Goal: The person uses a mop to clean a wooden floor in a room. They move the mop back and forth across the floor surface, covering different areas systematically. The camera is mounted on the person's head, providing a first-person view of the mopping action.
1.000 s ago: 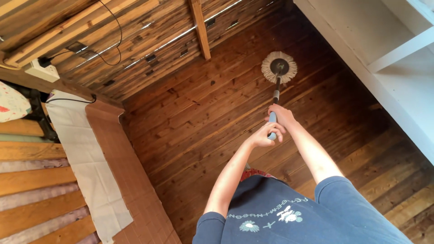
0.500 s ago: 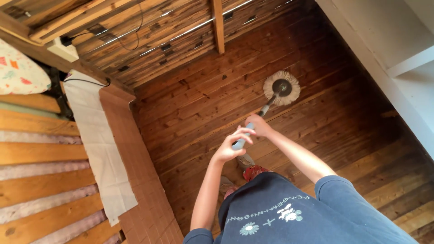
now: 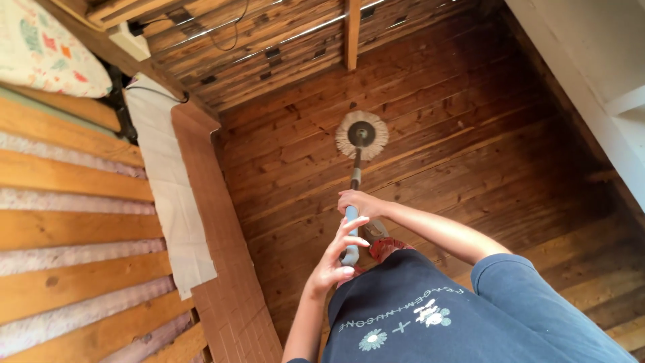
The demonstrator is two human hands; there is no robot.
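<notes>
From my remote station I watch both hands work a mop across the wooden floor: the right hand is wrapped tight round the pale blue handle farther down, the left hand holds the handle's near end loosely, fingers partly spread. The round fringed mop head sits flat on the boards well ahead, near the far wall. I cannot judge how much floor is cleaned; no wet sheen shows. The feet are largely hidden by the dark blue shirt.
</notes>
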